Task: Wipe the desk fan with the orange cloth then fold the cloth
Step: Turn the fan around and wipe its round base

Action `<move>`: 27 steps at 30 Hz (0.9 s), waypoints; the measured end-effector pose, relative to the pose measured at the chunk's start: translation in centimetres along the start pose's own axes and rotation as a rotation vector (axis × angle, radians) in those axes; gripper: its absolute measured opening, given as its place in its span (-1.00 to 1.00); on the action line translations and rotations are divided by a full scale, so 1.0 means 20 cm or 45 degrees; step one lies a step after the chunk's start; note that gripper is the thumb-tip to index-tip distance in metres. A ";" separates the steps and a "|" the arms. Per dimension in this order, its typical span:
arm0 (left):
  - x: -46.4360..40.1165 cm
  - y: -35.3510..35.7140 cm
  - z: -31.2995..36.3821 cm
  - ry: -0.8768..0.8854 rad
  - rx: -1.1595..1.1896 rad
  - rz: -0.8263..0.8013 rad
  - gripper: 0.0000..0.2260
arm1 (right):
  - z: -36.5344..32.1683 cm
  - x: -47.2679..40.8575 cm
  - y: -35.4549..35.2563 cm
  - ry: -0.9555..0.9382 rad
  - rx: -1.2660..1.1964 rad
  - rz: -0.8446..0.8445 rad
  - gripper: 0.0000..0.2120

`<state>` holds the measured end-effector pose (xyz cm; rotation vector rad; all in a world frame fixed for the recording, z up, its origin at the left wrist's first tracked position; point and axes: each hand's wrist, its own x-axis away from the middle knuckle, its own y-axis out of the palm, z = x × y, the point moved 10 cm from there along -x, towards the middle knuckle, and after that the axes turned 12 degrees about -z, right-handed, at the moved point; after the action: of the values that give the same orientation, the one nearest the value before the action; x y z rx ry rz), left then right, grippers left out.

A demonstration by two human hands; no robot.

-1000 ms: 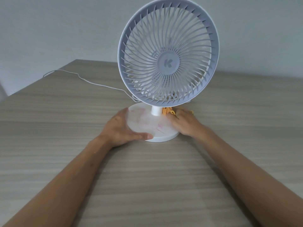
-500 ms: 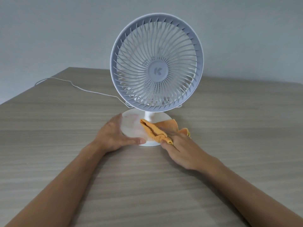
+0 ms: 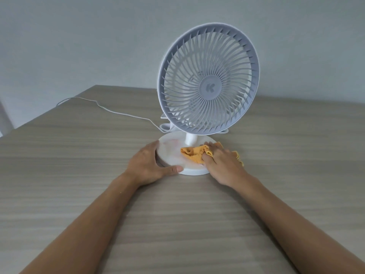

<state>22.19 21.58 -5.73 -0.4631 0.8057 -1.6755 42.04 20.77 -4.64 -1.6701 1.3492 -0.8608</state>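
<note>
Head view: white desk fan (image 3: 209, 80), grey grille facing 7 o'clock.
Cloth: orange cloth (image 3: 194, 154) bunched on base.
Right hand (image 3: 221, 163): gripping cloth.
Left hand (image 3: 150, 165): open, bracing base.

Two bare forearms, no sleeves; left hand (image 3: 149, 168), right hand (image 3: 224, 166), no rings, no watch, short nails

A plain room, likely a home or small office, though nothing settles which. Under both hands lies a wood-grain laminate table (image 3: 79, 175); beyond them a bare grey-white wall (image 3: 98, 36), and a white power cord (image 3: 110, 111) trails off past the left hand (image 3: 150, 167).
</note>
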 end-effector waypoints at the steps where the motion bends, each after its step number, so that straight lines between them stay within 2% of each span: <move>1: 0.00 0.00 0.00 -0.011 -0.011 0.003 -0.25 | -0.01 0.01 0.01 -0.017 0.026 0.012 -0.61; 3: 0.00 0.00 0.00 -0.023 -0.031 -0.012 -0.22 | -0.06 0.02 0.02 -0.077 0.192 0.037 -0.46; 5: -0.01 0.01 -0.02 -0.037 -0.028 -0.040 -0.21 | -0.11 0.03 0.05 -0.173 0.311 0.046 -0.19; 7: 0.00 0.02 -0.02 -0.051 -0.025 -0.059 -0.18 | -0.14 0.05 0.09 -0.213 0.388 0.022 -0.11; 12: 0.01 0.01 0.00 -0.020 -0.013 -0.112 -0.25 | -0.20 0.13 0.08 -0.288 0.244 0.077 -0.32; 14: 0.01 0.01 0.02 0.025 0.060 -0.139 -0.36 | -0.18 0.15 0.01 -0.307 0.057 0.199 -0.67; 15: 0.02 0.01 0.03 0.050 0.108 -0.147 -0.40 | -0.16 0.16 -0.03 -0.271 -0.030 0.221 -0.75; 17: 0.03 0.00 0.04 0.069 0.190 -0.163 -0.33 | -0.10 0.16 -0.06 -0.219 -0.269 0.160 -0.64; 19: 0.03 -0.03 0.03 0.052 0.134 -0.162 -0.19 | -0.06 0.19 -0.13 -0.178 -0.390 0.266 -0.58; 23: 0.02 -0.06 0.07 0.081 0.162 -0.158 -0.40 | 0.00 0.20 -0.24 -0.158 -0.449 0.443 -0.59; 27: 0.02 -0.04 0.20 0.186 0.294 -0.131 -0.40 | 0.00 0.21 -0.30 -0.212 -0.433 0.522 -0.67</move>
<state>24.31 20.21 -2.50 -0.2266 0.6916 -1.8888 45.44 17.28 0.75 -1.5838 1.7065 -0.2600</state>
